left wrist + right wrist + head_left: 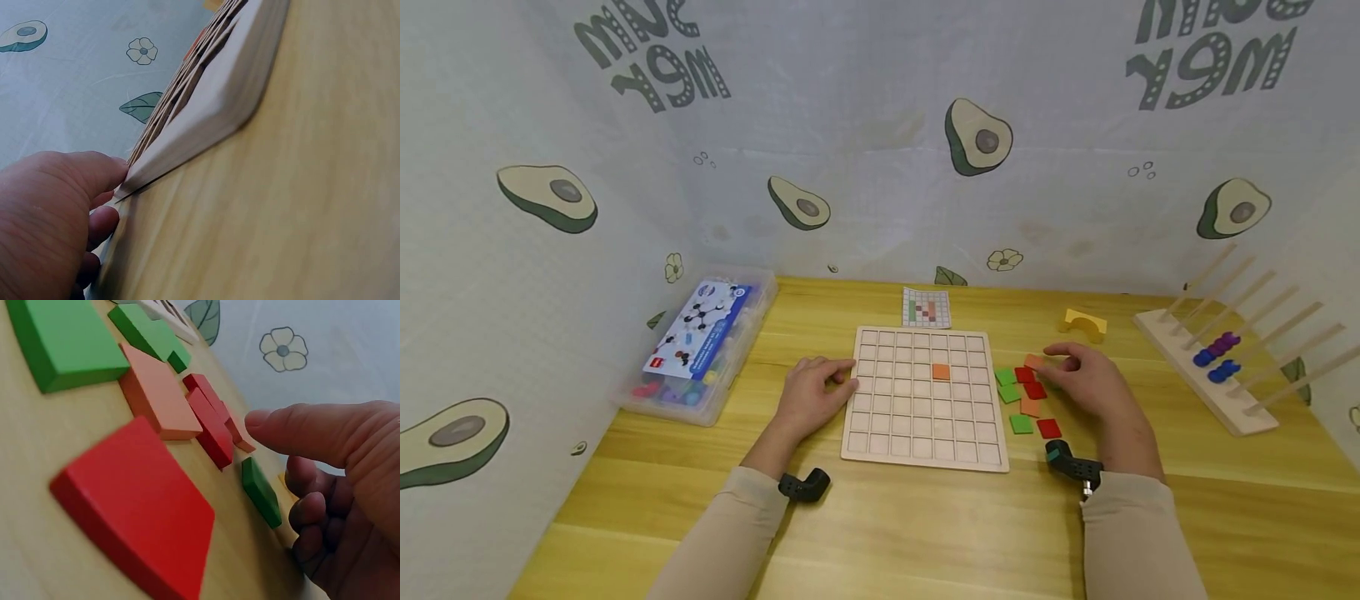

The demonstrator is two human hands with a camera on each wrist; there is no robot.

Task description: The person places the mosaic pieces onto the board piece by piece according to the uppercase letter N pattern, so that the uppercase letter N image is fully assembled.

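Note:
A square wooden grid board (926, 465) lies on the table with one orange tile (941, 372) in a cell. My left hand (813, 394) touches the board's left edge with thumb and index fingertips, a gap showing between them. To the board's right, loose red, green and orange tiles lie in a cluster. My right hand (1091, 381) reaches over its far side, the thumb tip beside another orange tile (1033, 362); I cannot tell whether they touch. In the right wrist view a green tile (261, 492) lies near the curled fingers, and a red tile (137, 506) is closest.
Behind the board lies a printed pattern card (927, 308). On the left sits a clear plastic case (696, 346) with colored pieces. A yellow arch block (1084, 323) and a wooden peg rack (1206, 375) with blue and purple beads stand at the right.

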